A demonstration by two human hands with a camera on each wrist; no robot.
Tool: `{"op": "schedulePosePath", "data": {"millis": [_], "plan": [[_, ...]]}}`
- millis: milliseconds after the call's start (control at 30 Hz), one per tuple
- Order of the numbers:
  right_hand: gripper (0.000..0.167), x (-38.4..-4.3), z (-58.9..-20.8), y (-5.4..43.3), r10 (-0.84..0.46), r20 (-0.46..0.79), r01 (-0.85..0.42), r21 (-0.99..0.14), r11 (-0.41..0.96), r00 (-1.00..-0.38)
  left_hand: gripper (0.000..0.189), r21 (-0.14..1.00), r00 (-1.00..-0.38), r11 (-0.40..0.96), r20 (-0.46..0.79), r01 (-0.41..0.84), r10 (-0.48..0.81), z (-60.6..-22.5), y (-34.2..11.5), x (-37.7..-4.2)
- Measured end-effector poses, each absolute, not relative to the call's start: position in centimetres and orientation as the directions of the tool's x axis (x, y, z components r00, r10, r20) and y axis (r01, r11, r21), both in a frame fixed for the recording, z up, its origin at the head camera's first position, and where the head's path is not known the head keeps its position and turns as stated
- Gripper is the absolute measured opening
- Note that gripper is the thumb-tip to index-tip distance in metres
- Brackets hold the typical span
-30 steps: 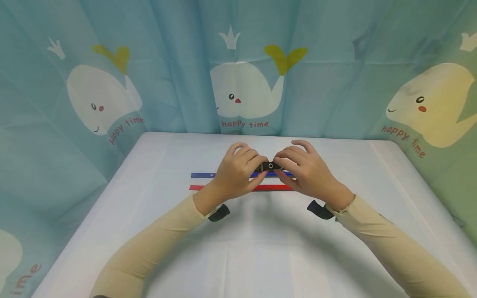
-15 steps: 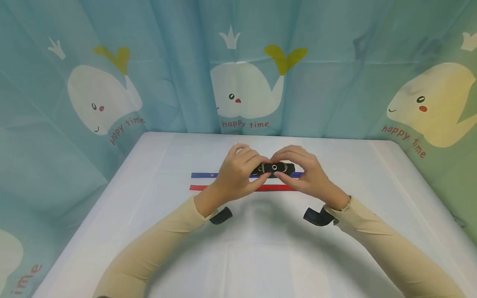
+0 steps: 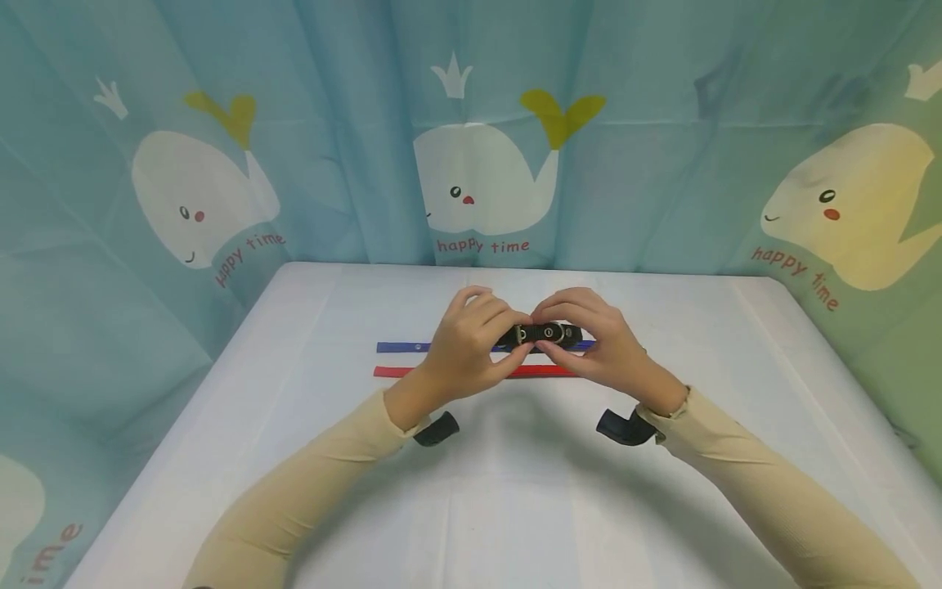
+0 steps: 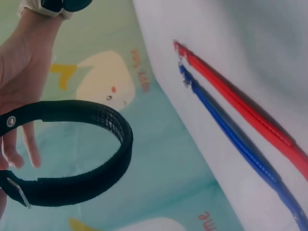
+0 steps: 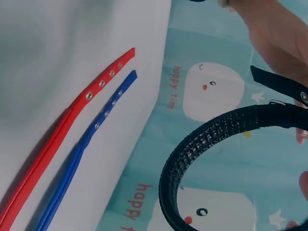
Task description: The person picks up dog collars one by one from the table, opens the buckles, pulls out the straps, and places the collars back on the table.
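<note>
Both hands hold a black collar (image 3: 548, 333) above the table, bent into a loop with its buckle and D-ring facing up. My left hand (image 3: 471, 348) pinches it beside the buckle, thumb in front and fingers behind. Close by, my right hand (image 3: 599, 331) pinches the strap between thumb and fingertips, near a metal eyelet. In the left wrist view the looped collar (image 4: 86, 192) shows its buckle frame at the lower left. The right wrist view has the strap's free end (image 5: 274, 84) sticking out past the loop. The fingertips partly hide the buckle.
A blue collar (image 3: 399, 348) and a red collar (image 3: 540, 371) lie straight and side by side on the white table (image 3: 471, 507), beneath the hands. Eyelets line one end of each. A whale-print curtain (image 3: 353, 164) hangs behind the table.
My right hand has shifted slightly left and its raised finger has come down, now pinching closer to the left hand. More of the black collar and its D-ring shows. The left hand has barely moved.
</note>
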State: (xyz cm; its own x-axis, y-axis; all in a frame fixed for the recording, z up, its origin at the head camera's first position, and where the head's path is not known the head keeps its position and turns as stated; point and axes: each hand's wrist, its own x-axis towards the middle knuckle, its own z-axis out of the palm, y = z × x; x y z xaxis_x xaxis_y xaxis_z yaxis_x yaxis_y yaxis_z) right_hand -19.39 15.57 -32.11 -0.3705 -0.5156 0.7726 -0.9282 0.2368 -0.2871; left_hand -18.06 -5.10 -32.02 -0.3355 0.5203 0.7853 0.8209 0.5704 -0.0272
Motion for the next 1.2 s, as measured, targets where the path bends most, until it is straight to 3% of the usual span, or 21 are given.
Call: {"op": "schedulePosePath", "data": {"millis": [267,467,1200], "plan": [[0.037,-19.4,-31.8,15.6,-0.519,0.763,-0.923,-0.31,0.228,-0.385,0.019,-0.039,-0.327,0.577,0.792,0.816,0.516,-31.8,-5.0,-18.1],[0.036,-19.3,-31.6,15.8,-0.529,0.772,-0.933,-0.249,0.26,-0.353,0.02,-0.046,-0.328,0.586,0.791,0.809,0.516,-31.8,-5.1,-18.0],[0.037,-19.2,-30.9,15.8,-0.572,0.754,-0.94,-0.19,0.282,-0.324,0.021,-0.064,-0.328,0.589,0.78,0.805,0.533,-31.6,-5.0,-17.8]]}}
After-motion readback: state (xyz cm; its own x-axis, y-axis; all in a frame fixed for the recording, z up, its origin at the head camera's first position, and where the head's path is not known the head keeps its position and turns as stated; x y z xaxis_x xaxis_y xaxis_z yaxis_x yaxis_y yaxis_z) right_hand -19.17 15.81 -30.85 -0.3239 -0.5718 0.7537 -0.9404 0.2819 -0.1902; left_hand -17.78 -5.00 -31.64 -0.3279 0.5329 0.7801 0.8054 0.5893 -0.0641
